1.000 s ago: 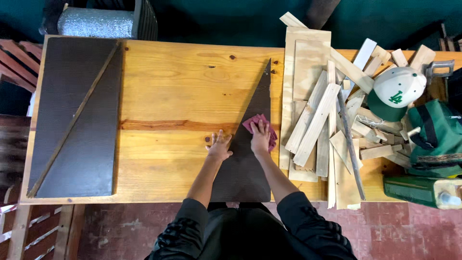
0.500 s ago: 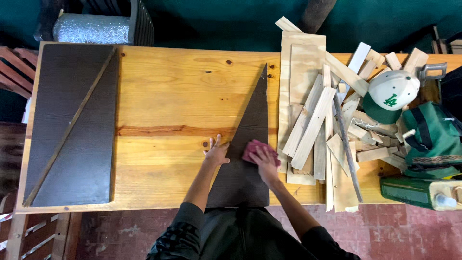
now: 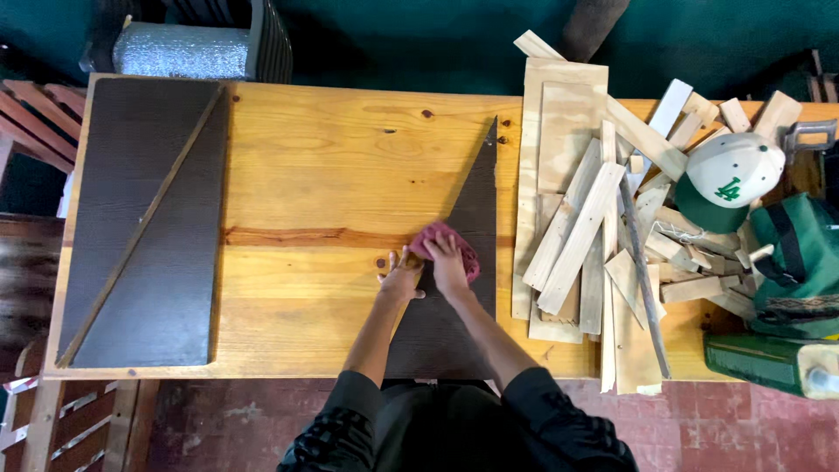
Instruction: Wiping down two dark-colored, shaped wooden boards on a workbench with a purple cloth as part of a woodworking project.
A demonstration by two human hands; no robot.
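Right hand [image 3: 448, 267] presses a pink rag [image 3: 447, 246] onto the dark triangular panel [image 3: 463, 253] (long edge leftward); left hand [image 3: 402, 278], fingers spread flat, steadies its edge on the pine workbench [image 3: 323, 175].

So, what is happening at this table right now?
A person stands at a wooden table and presses a pink cloth onto a dark triangular board with the right hand. The left hand rests on the board's left edge. Another dark panel lies to the left, and a pile of wood offcuts to the right.
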